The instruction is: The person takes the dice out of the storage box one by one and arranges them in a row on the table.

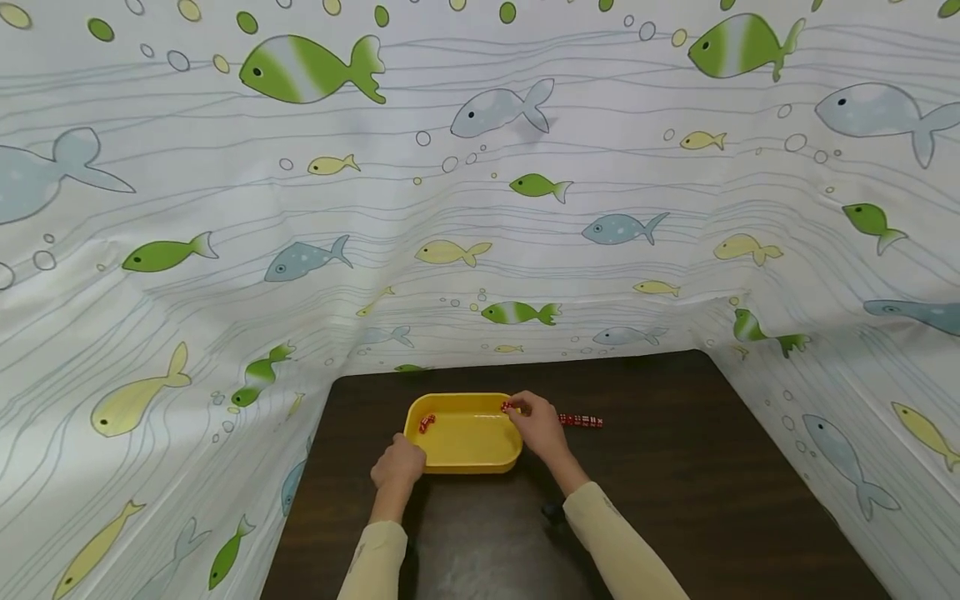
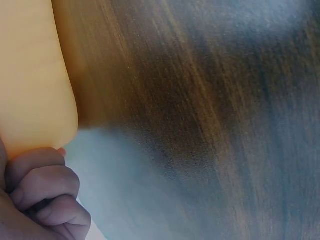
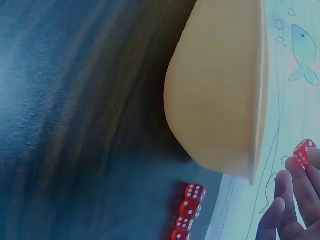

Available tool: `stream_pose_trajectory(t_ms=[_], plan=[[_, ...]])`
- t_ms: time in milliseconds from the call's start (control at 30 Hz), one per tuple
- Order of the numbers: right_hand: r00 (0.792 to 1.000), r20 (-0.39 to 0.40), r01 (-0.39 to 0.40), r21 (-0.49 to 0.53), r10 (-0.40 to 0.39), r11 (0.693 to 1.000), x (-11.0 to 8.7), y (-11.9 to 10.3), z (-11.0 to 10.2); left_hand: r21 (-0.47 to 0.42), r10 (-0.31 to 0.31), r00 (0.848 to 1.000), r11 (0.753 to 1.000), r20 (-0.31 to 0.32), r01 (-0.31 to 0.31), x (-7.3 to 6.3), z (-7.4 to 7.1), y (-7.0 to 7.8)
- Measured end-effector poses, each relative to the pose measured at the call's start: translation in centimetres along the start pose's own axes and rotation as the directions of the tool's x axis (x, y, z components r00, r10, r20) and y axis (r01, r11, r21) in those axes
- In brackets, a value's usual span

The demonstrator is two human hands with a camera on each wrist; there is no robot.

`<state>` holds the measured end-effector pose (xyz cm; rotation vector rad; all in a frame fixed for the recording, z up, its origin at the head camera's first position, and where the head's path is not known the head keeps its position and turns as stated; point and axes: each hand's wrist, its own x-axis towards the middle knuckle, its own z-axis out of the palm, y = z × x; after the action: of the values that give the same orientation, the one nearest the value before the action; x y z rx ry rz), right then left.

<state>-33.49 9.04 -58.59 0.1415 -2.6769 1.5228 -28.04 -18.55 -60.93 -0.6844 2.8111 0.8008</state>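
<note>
Dice [image 1: 427,423] sit as a small red cluster at the left end of the yellow tray [image 1: 465,443] (too small in the head view to count surely). More stand in a straight row [image 1: 581,421] on the dark table [image 1: 675,492], just beyond the tray's right end; the right wrist view shows four of these, red with white pips, set close together.

One further die [image 3: 302,153] is in the right hand [image 1: 542,427], pinched between thumb and fingertips over the tray's far right corner. The other fingers of that hand bend loosely, clear of the table.

At the tray's near left corner, the left hand [image 1: 398,462] grips the rim, its fingers curled in (the left wrist view shows them bunched against the tray's wall).

Both forearms wear cream sleeves [image 1: 626,542]. A white cloth [image 1: 420,200], printed with green, yellow and blue fish, rises behind the table and along both its sides.
</note>
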Motion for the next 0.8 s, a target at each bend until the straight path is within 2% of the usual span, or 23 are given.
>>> stream_pose_trajectory(t_ms=[133, 367, 600, 800], plan=[[1.0, -0.013, -0.021, 0.077, 0.022, 0.997, -0.2, 0.5, -0.8, 0.001, 0.006, 1.0, 1.0, 0.0, -0.006, 0.1, 0.0, -0.1], [0.997, -0.035, -0.065, 0.14, 0.07, 0.988, -0.2, 0.3, -2.2, -0.014, 0.019, 1.0, 1.0, -0.005, -0.019, -0.1, -0.1, 0.0], [0.996, -0.074, -0.042, 0.146, 0.053, 0.988, -0.4, 0.6, -4.1, -0.021, 0.023, 1.0, 1.0, 0.008, -0.023, -0.2, -0.3, 0.0], [0.992, -0.102, -0.056, 0.156, 0.072, 0.986, -0.7, 2.3, -5.7, -0.009, 0.011, 1.0, 1.0, 0.022, -0.011, 0.0, -0.2, 0.1]])
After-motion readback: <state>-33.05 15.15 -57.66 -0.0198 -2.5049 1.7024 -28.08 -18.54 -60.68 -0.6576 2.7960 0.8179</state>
